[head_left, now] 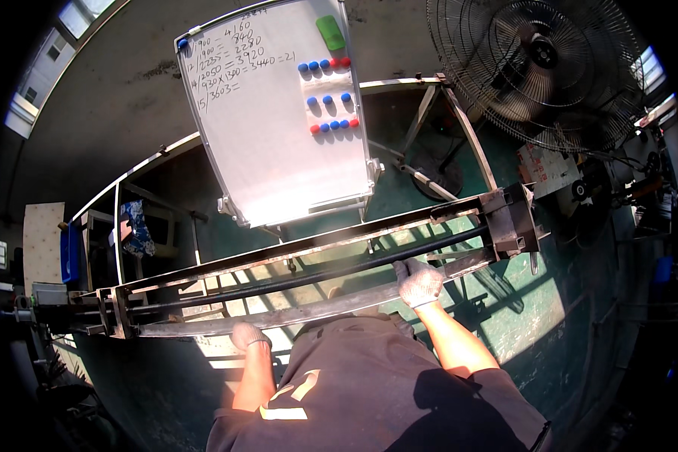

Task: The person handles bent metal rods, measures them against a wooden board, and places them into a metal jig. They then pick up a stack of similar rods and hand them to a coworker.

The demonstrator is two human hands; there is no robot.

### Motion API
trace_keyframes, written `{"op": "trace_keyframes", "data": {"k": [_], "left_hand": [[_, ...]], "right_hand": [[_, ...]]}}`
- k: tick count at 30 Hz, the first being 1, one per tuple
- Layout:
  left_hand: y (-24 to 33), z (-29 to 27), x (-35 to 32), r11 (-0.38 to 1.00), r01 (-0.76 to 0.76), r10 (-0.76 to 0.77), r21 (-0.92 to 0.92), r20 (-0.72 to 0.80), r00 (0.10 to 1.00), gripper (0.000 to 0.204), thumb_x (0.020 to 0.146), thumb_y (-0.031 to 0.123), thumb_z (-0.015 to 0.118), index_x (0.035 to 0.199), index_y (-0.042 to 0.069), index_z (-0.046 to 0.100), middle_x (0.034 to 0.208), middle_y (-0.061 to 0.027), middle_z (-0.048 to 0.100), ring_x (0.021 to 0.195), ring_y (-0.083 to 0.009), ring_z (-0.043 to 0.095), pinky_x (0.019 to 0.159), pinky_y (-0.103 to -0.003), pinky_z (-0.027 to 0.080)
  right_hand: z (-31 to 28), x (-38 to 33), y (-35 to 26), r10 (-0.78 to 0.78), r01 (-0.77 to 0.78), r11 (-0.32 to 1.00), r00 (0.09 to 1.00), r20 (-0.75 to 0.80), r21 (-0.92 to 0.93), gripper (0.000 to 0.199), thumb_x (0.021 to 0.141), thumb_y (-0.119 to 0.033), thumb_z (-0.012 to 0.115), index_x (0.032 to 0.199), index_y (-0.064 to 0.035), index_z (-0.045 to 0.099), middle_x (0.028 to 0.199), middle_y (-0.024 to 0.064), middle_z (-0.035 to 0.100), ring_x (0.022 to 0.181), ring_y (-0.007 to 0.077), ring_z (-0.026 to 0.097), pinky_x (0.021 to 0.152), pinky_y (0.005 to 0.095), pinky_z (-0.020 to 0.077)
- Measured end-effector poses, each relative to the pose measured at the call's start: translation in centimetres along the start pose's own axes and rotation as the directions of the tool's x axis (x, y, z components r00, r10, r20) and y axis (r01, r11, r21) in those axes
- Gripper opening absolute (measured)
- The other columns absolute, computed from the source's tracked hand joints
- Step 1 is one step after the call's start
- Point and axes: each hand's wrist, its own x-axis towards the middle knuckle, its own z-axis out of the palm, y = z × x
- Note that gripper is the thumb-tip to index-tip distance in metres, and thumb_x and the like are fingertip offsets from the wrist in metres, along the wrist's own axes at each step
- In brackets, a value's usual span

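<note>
A long metal frame stretches across in front of me, with a flat grey metal bar point(331, 305) along its near side. Behind that bar runs a dark rod point(316, 271), and farther back lies a rusty steel rail point(279, 264). My right hand point(419, 285), in a pale knit glove, is closed over the bar toward its right part, thumb lying close to the rod. My left hand point(248, 337), also gloved, is at the bar's near edge farther left. Its fingers are mostly hidden, so their grip does not show. A dark steel end block point(511, 218) caps the frame's right end.
A whiteboard point(279, 143) with handwriting, round magnets and a green eraser point(329, 33) stands beyond the frame. A large fan point(539, 53) is at the far right. Left are a blue bin point(69, 252) and a pale board point(44, 245). Sunlight stripes the green floor point(535, 316).
</note>
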Motion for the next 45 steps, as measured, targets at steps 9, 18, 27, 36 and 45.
{"op": "trace_keyframes", "data": {"k": [9, 18, 27, 36, 45], "left_hand": [[-0.7, -2.8, -2.1, 0.971, -0.164, 0.143, 0.171, 0.130, 0.981, 0.025, 0.101, 0.034, 0.072, 0.121, 0.025, 0.084, 0.127, 0.0035, 0.080, 0.118, -0.0105, 0.074, 0.094, -0.028, 0.058], [-0.7, -4.2, -3.3, 0.980, -0.143, 0.127, 0.140, 0.114, 0.985, 0.026, 0.099, 0.037, 0.074, 0.121, 0.027, 0.085, 0.126, 0.0054, 0.080, 0.117, -0.0102, 0.075, 0.091, -0.027, 0.059], [-1.0, -6.4, -5.1, 0.972, -0.188, 0.173, 0.142, 0.115, 0.978, 0.024, 0.102, 0.024, 0.074, 0.124, 0.018, 0.081, 0.120, -0.0001, 0.082, 0.111, -0.0121, 0.078, 0.092, -0.029, 0.063], [-0.1, -1.2, -1.5, 0.965, -0.153, 0.133, 0.212, 0.105, 0.986, 0.028, 0.093, 0.043, 0.082, 0.115, 0.027, 0.086, 0.120, 0.0057, 0.082, 0.111, -0.0107, 0.077, 0.087, -0.027, 0.061], [-0.2, -1.8, -1.8, 0.979, -0.129, 0.117, 0.160, 0.082, 0.990, 0.025, 0.095, 0.039, 0.081, 0.117, 0.027, 0.086, 0.123, 0.0051, 0.081, 0.114, -0.0111, 0.076, 0.090, -0.027, 0.060]], "right_hand": [[-0.6, 0.2, -0.5, 0.000, 0.000, 1.000, 1.000, 0.004, -0.008, 0.027, 0.097, -0.035, 0.074, 0.092, -0.0094, 0.081, 0.082, 0.0198, 0.076, 0.078, 0.0421, 0.075, 0.072, 0.0507, 0.0590], [-0.1, 0.1, -0.1, -0.009, 0.009, 1.000, 1.000, -0.010, -0.002, 0.026, 0.097, -0.034, 0.075, 0.093, -0.0099, 0.082, 0.081, 0.0191, 0.076, 0.077, 0.0423, 0.075, 0.071, 0.0516, 0.0589], [-0.6, 0.0, -0.5, -0.015, 0.016, 1.000, 0.999, -0.051, 0.016, 0.028, 0.094, -0.033, 0.076, 0.080, -0.0092, 0.073, 0.077, 0.0203, 0.072, 0.075, 0.0441, 0.072, 0.068, 0.0550, 0.0561], [-1.3, 0.1, -1.0, -0.013, 0.013, 1.000, 1.000, 0.015, -0.003, 0.025, 0.097, -0.033, 0.074, 0.092, -0.0086, 0.080, 0.080, 0.0201, 0.076, 0.077, 0.0425, 0.075, 0.071, 0.0516, 0.0587], [-0.8, 0.2, -0.5, 0.012, -0.012, 1.000, 1.000, 0.025, -0.007, 0.026, 0.097, -0.033, 0.074, 0.091, -0.0077, 0.079, 0.082, 0.0201, 0.076, 0.079, 0.0424, 0.075, 0.072, 0.0517, 0.0583]]}}
